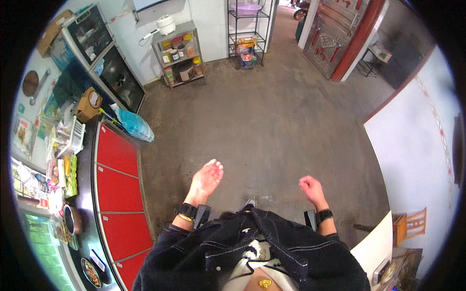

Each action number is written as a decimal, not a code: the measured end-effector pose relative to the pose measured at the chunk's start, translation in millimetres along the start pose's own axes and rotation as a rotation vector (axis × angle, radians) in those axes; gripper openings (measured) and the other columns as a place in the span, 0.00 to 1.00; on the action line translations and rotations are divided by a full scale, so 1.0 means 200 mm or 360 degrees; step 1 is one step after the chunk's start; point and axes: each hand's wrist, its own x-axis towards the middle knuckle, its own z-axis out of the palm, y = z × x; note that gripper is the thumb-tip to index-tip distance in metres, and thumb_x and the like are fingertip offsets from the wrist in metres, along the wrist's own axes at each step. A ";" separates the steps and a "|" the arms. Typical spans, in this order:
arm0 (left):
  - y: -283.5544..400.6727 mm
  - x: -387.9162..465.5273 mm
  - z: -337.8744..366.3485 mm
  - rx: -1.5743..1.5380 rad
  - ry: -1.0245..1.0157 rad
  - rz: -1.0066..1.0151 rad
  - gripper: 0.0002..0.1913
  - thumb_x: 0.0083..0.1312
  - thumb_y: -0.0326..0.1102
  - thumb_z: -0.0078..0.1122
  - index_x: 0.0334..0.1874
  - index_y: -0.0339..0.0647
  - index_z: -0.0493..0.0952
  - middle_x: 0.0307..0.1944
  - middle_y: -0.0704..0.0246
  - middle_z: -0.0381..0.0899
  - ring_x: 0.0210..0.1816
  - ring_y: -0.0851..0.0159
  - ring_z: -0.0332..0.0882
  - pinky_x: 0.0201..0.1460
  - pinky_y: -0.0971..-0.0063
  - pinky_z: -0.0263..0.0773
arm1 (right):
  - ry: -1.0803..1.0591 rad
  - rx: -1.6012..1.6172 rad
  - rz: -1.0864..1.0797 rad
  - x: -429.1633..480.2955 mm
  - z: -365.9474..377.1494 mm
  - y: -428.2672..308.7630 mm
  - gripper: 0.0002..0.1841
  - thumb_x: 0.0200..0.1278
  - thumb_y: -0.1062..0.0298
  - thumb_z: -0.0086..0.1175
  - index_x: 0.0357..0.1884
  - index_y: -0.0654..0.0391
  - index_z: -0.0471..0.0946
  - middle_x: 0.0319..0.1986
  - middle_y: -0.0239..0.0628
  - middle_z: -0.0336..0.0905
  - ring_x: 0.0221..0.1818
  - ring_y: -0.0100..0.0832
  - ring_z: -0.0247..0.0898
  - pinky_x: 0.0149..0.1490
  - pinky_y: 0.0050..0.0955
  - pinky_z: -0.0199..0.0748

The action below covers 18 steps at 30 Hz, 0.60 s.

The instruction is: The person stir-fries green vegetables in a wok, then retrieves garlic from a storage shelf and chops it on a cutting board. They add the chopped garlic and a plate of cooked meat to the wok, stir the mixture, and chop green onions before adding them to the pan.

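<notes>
My left hand (209, 178) is held over the concrete floor (255, 127), palm turned up and fingers slightly bent. Nothing lies in it. My right hand (312, 187) hangs over the same floor with its fingers curled in, and no object shows in it. Each wrist carries a black strap with a dark device, the left device (202, 217) and the right device (309, 219). Neither hand touches any furniture. Red cabinet doors (122, 194) under a dark countertop (85, 174) are the nearest furniture to my left hand.
On the counter are a pot (72, 220), a pan of food (91, 272) and a white rack (74, 138). A blue bag (134, 125) stands on the floor at the counter's end. Ahead are a jar shelf (180, 54) and a black rack (248, 36). A wooden chair (409, 225) stands right.
</notes>
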 end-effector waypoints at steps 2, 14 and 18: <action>0.12 0.19 0.06 -0.0005 -0.0113 0.0151 0.11 0.66 0.31 0.50 0.48 0.36 0.72 0.42 0.63 0.78 0.45 0.61 0.76 0.51 0.69 0.73 | -0.0101 -0.0054 -0.0146 0.40 -0.05 -0.21 0.06 0.57 0.68 0.53 0.35 0.59 0.77 0.30 0.40 0.80 0.34 0.31 0.77 0.41 0.26 0.72; 0.81 1.71 0.43 -0.0276 0.0485 0.0441 0.09 0.66 0.29 0.49 0.48 0.38 0.71 0.39 0.68 0.76 0.42 0.66 0.75 0.49 0.72 0.73 | -0.0539 -0.0401 -0.0454 2.43 -0.03 -0.81 0.07 0.58 0.69 0.52 0.37 0.57 0.75 0.33 0.44 0.79 0.36 0.42 0.76 0.41 0.33 0.73; 0.98 2.35 1.00 0.0094 0.0325 0.0336 0.10 0.66 0.31 0.50 0.48 0.38 0.72 0.40 0.68 0.77 0.44 0.65 0.75 0.49 0.73 0.74 | -0.0315 -0.0268 -0.0293 2.88 -0.22 -0.70 0.08 0.57 0.67 0.54 0.38 0.56 0.76 0.32 0.44 0.79 0.36 0.42 0.76 0.41 0.34 0.73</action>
